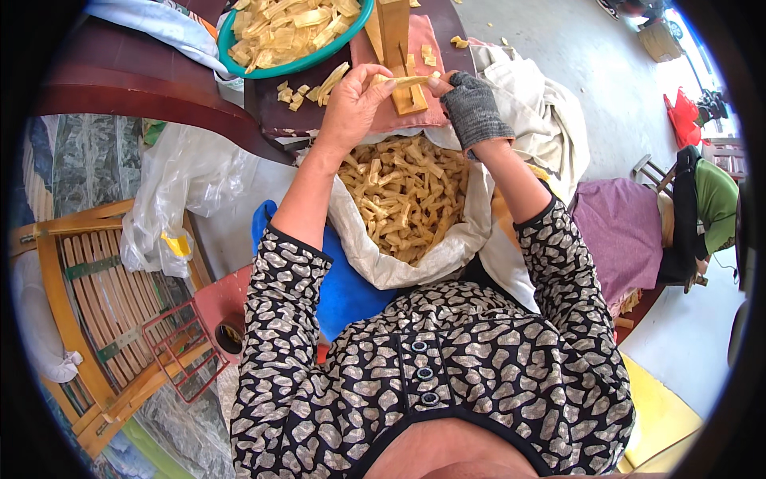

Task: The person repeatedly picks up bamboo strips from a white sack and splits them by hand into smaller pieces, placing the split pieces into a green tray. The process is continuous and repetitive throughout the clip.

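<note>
My left hand (351, 102) pinches the left end of a pale yellow dried strip (411, 81), which looks like a dried bean curd stick. At its other end, my right hand (476, 110), in a grey fingerless glove, is closed on the strip. It is held level across the front of a wooden stand (394, 32), an upright post on a small base with thin upright metal pieces. Below both hands, a white sack (359, 251) gapes, full of short broken pieces (408, 195) of the same stuff.
Broad yellow pieces fill a teal basin (281, 70) at the far left. Loose bits (294, 97) lie on the dark red table (275, 120), beside a pink cloth (427, 36). A wooden folding chair (104, 295) and clear plastic bag (179, 184) are at left, a purple cloth (614, 231) at right.
</note>
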`<state>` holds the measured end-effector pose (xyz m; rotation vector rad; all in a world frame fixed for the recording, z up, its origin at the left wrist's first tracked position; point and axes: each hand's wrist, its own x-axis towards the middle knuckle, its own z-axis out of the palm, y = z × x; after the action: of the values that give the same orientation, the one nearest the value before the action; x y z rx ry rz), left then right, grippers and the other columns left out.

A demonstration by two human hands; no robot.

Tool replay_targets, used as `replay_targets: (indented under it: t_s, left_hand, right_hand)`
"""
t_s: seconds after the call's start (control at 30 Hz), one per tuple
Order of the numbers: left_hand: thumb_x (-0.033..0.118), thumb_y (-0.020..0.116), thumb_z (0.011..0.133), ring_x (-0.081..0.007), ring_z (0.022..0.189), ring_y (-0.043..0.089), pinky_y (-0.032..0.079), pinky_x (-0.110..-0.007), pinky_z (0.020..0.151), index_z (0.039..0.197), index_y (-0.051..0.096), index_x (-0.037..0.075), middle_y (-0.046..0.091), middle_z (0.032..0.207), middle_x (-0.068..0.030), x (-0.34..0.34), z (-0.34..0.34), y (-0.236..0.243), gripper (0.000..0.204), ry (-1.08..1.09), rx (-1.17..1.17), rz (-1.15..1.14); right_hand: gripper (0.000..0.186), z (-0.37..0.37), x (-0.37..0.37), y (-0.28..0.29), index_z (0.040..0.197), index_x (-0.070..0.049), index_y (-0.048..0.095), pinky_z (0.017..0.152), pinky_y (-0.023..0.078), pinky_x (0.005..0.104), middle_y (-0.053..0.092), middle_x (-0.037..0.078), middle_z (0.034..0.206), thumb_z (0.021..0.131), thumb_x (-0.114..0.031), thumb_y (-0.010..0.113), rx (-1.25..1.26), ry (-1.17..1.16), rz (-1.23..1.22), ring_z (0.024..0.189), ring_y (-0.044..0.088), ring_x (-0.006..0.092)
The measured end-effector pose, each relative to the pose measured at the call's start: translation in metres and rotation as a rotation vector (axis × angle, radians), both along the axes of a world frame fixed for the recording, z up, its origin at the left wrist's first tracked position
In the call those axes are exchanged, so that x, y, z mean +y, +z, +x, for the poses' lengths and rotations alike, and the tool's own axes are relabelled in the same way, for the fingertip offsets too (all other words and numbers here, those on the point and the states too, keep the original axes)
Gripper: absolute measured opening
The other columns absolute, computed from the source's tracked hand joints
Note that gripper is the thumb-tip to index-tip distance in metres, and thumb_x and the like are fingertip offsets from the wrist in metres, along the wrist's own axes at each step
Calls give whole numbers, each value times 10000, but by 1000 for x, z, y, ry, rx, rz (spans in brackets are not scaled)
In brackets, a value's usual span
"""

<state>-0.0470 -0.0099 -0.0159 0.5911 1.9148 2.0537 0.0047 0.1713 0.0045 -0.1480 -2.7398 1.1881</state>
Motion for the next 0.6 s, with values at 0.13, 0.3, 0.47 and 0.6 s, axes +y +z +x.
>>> replay_targets:
  t_s: [0.13, 0.3, 0.47, 0.6]
  left_hand:
    - [206, 576, 878, 6, 517, 356, 308, -169, 454, 941, 572, 73, 449, 663, 80, 5, -10, -6, 148, 72, 105, -70]
    - [190, 580, 824, -151, 715, 566, 446, -285, 662, 906, 582, 16, 621, 771, -72, 12, -30, -31, 192, 120, 128, -220]
    - [214, 582, 783, -205, 638, 563, 443, -319, 597, 918, 596, 52, 598, 703, -89, 5, -11, -26, 212, 169, 205, -691]
    - [235, 562, 778, -303, 718, 614, 467, -369, 640, 888, 589, 63, 628, 765, -151, -7, 10, 6, 206, 166, 225, -741]
  right_hand:
    - [347, -15, -3, 8, 818, -14, 621, 718, 452, 392, 608, 187, 820, 853, -344, 520, -127, -106, 41, 789, 581, 338]
    - [279, -27, 4, -13, 829, -37, 621, 727, 461, 390, 594, 169, 798, 848, -289, 503, 63, 61, 372, 801, 588, 322]
    - [141, -13, 1, -31, 841, -86, 632, 768, 470, 357, 597, 129, 870, 770, -119, 514, 15, 328, 875, 878, 579, 284]
    - [143, 4, 38, -53, 808, -83, 633, 775, 465, 344, 586, 120, 855, 704, -59, 539, 128, 303, 825, 879, 565, 266]
